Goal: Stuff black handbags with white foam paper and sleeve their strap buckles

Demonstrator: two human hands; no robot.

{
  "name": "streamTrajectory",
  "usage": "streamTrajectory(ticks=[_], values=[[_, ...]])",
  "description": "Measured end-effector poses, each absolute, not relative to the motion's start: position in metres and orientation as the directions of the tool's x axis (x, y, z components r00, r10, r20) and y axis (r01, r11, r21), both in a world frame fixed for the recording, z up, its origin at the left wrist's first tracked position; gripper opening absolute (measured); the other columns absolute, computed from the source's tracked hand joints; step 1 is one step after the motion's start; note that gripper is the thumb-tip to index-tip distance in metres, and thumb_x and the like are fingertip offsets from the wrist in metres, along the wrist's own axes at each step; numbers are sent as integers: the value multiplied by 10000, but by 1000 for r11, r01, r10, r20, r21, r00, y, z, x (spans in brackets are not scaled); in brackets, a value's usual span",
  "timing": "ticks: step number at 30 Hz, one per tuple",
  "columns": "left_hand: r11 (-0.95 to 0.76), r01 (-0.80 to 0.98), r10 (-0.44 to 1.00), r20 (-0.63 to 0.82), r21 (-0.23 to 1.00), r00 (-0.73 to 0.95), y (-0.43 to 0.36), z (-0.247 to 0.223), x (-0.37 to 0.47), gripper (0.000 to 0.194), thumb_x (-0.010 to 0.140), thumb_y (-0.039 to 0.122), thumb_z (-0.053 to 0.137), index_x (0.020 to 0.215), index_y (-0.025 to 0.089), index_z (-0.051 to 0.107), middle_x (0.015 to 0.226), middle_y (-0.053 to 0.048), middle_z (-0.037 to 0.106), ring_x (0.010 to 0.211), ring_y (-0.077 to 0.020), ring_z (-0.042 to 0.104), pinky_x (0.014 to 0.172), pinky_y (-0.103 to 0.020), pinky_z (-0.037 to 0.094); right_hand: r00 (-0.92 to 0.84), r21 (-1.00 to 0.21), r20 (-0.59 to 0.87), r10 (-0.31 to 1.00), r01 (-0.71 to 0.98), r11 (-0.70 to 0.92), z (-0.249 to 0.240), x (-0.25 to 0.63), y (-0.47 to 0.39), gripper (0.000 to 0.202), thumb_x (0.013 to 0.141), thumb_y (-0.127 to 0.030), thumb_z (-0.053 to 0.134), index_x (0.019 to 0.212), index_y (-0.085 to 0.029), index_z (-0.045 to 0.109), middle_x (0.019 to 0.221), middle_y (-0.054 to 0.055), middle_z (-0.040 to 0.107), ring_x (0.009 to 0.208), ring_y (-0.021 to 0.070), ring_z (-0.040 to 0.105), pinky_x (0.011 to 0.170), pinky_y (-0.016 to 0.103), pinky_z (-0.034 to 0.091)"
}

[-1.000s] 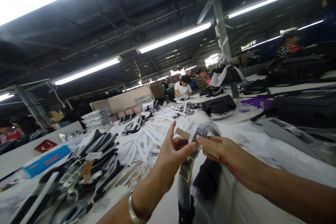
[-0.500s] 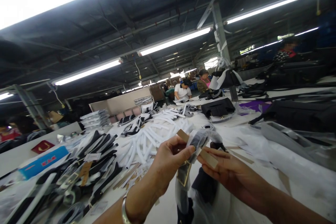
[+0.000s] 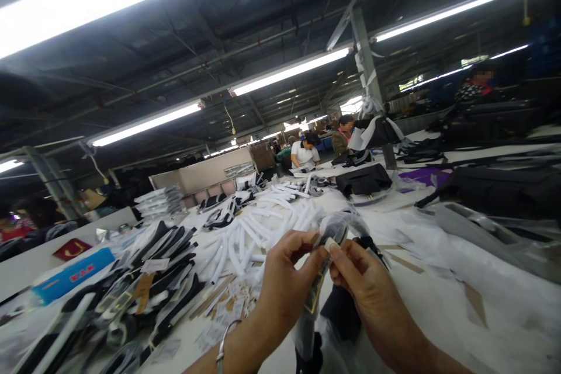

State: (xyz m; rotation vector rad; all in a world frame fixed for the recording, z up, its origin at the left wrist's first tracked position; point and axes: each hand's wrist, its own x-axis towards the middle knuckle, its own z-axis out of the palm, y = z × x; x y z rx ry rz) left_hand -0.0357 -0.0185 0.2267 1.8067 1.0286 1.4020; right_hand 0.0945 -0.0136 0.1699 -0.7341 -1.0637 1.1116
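My left hand [image 3: 291, 274] pinches a dark strap [image 3: 304, 332] wrapped in cloudy clear plastic, thumb and fingers closed on it. From the other side my right hand [image 3: 372, 286] presses thumb against fingers at the same spot, also closed on the wrapped strap; a small pale bit shows at its thumb tip. Just below the fingertips, a gold-coloured metal frame [image 3: 314, 302] lies along the strap. The strap loops up behind both hands and runs down to the table. A black fabric piece [image 3: 342, 312], partly under plastic, hangs or lies beneath my right hand.
White foam-like tubes [image 3: 245, 234] lie heaped ahead. To the left are plastic-wrapped black straps [image 3: 166, 263], a blue box [image 3: 72, 274] and small labels [image 3: 223, 315]. Clear plastic sheeting [image 3: 482, 257] spreads on the right. A person in white [image 3: 305, 153] sits farther back.
My right hand has turned from open, flatter fingers to a pinch close against the left. The brown card strip that crossed behind the strap no longer shows.
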Motion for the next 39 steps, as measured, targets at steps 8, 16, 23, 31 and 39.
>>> streamTrajectory(ticks=[8, 16, 23, 31, 39], values=[[-620, 502, 751, 641, 603, 159, -36, 238, -33, 217, 920, 234, 574, 1013, 236, 770, 958, -30, 748, 950, -176, 695, 856, -244, 529, 93, -904, 336, 937, -246, 349, 166, 92, -7, 467, 822, -623, 677, 708, -197, 522, 640, -36, 492, 617, 118, 435, 585, 249, 361], [-549, 833, 532, 799, 74, 280, -29, 227, -32, 288, 909, 136, 532, 1112, 175, 733, 1052, -64, 768, 877, -208, 749, 754, -276, 605, 77, -888, 322, 944, -322, 329, 168, 87, -11, 380, 815, -556, 716, 780, -196, 597, 727, -7, 591, 709, 146, 530, 657, 245, 428], [-277, 914, 470, 788, -296, 397, -40, 205, -17, 457, 908, 99, 383, 1311, -10, 568, 1297, -211, 646, 1148, -291, 663, 910, -383, 599, 24, -852, 308, 951, -438, 287, 162, 87, -5, 320, 785, -483, 772, 818, -203, 622, 775, -3, 623, 778, 171, 558, 737, 267, 466], [-188, 889, 492, 743, -417, 453, -36, 194, -15, 500, 901, 49, 344, 1371, -55, 481, 1427, -266, 514, 1300, -332, 549, 1016, -478, 534, -43, -841, 371, 928, -440, 316, 163, 93, -9, 308, 851, -497, 718, 881, -195, 671, 892, 35, 688, 901, 196, 612, 844, 288, 481], [-486, 636, 862, 448, 599, 236, -37, 235, -40, 471, 919, 480, 584, 1305, 215, 634, 1289, -86, 677, 1216, -276, 625, 1055, -409, 498, -107, -896, 375, 921, -296, 331, 182, 125, -10, 318, 846, -509, 700, 805, -195, 719, 770, 10, 683, 759, 160, 605, 709, 254, 467]])
